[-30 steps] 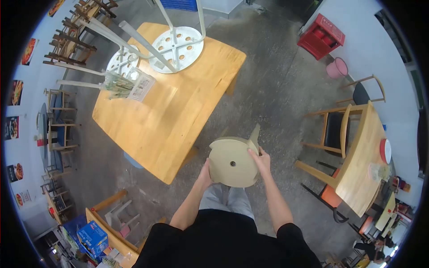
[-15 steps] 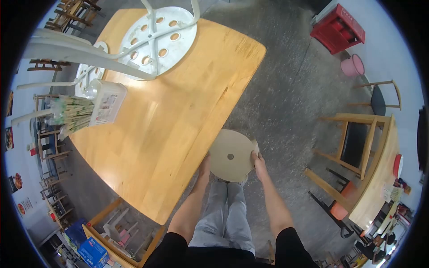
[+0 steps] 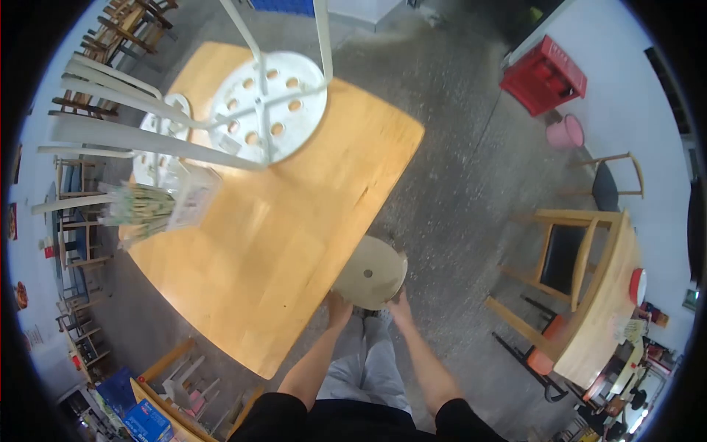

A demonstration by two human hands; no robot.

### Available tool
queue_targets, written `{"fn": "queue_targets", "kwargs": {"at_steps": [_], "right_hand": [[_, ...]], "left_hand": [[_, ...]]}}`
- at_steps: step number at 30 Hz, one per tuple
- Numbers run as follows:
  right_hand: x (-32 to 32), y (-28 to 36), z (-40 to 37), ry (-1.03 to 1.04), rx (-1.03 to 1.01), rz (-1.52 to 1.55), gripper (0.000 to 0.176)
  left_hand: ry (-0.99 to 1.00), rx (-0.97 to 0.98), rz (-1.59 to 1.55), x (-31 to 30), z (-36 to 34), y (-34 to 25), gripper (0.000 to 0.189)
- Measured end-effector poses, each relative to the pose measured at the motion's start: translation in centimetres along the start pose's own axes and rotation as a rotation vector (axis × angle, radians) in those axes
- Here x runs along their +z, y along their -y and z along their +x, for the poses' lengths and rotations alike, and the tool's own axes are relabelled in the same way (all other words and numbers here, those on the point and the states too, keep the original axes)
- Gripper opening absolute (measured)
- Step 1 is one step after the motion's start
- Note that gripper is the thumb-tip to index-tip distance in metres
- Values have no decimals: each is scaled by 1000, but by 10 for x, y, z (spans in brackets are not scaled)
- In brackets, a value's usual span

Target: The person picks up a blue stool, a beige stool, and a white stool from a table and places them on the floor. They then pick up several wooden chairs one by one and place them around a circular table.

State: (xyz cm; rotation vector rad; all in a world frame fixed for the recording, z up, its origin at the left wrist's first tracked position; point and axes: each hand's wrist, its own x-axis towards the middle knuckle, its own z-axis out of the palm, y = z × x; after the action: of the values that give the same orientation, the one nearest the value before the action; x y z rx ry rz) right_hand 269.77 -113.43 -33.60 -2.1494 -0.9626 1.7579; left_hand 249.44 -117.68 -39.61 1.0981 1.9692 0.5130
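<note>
Both my hands grip a round beige stool (image 3: 377,287) with a small hole in the middle of its seat. It is held low in front of my legs, right at the wooden table's (image 3: 294,243) edge, which overlaps its left side in this view. My left hand (image 3: 339,309) is closed on the near left rim, close to the table edge. On the near right rim my right hand (image 3: 400,310) is closed too, its fingers partly hidden beneath. The seat looks tilted.
Upturned white stools (image 3: 298,136) rest on the table beside a container of wrapped chopsticks (image 3: 195,199). To the right stand a wooden chair (image 3: 563,254) and another table (image 3: 607,306). A red crate (image 3: 543,77) and pink bucket (image 3: 565,132) sit by the wall.
The stool has tilted and shifted slightly left and nearer the table in view. My right hand has slid from its right side toward its near rim. The whole view has shifted.
</note>
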Motion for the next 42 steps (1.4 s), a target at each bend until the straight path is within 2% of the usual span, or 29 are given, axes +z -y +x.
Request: {"fn": "queue_targets", "kwargs": {"at_steps": [1, 3, 5, 7, 10, 13, 15, 16, 17, 20, 22, 24, 26, 28, 30, 34, 36, 38, 42], "right_hand": [[-2, 0, -18, 2, 13, 1, 87], [-12, -13, -45, 73, -22, -47, 87], [-33, -16, -77, 94, -119, -83, 84], [-70, -31, -90, 80, -201, -179, 86], [-132, -71, -84, -128, -191, 99, 85], [-224, -31, -107, -190, -34, 289, 85], [-271, -30, -95, -253, 1, 374, 85], [-300, -34, -90, -284, 21, 408, 84], [-333, -53, -70, -212, 69, 273, 86], [-394, -29, -62, -181, 283, 257, 84], [-433, -7, -51, -138, 224, 224, 78], [-474, 11, -44, -101, 171, 187, 73], [-505, 30, -16, -100, 104, 219, 69], [-528, 52, 6, -88, 52, 261, 64], [-536, 89, 29, -77, 3, 288, 61], [-527, 177, 67, -15, -68, 173, 55], [-517, 208, 82, 52, -96, 72, 52], [-497, 252, 100, 130, -143, -5, 51], [-461, 332, 137, 264, -233, -113, 49]], "left_hand": [[149, -35, -31, 0, -13, 18, 49], [489, -229, 156, -4, -39, 33, 47], [547, -267, -220, -56, -77, -17, 43], [548, -255, -220, -59, -82, -18, 38], [437, -166, -94, -92, -81, -66, 32], [471, -102, -88, -97, -59, -105, 31], [471, -48, -123, -96, -42, -162, 31], [472, -26, -149, -86, -43, -187, 31], [364, -70, -145, -56, -34, -194, 32], [209, 40, -131, 0, -15, -268, 34], [158, -23, -332, 40, -3, -341, 35], [183, 99, -442, 68, 3, -419, 34], [264, 285, -440, 70, 4, -490, 30], [302, 621, -144, 63, 28, -519, 27], [279, 451, -185, 31, 50, -543, 28], [-156, 52, -464, -57, 75, -574, 28], [-468, 84, -386, -83, 104, -553, 24], [-736, 215, -293, -103, 153, -506, 27], [-855, 232, -359, -160, 191, -520, 52]]}}
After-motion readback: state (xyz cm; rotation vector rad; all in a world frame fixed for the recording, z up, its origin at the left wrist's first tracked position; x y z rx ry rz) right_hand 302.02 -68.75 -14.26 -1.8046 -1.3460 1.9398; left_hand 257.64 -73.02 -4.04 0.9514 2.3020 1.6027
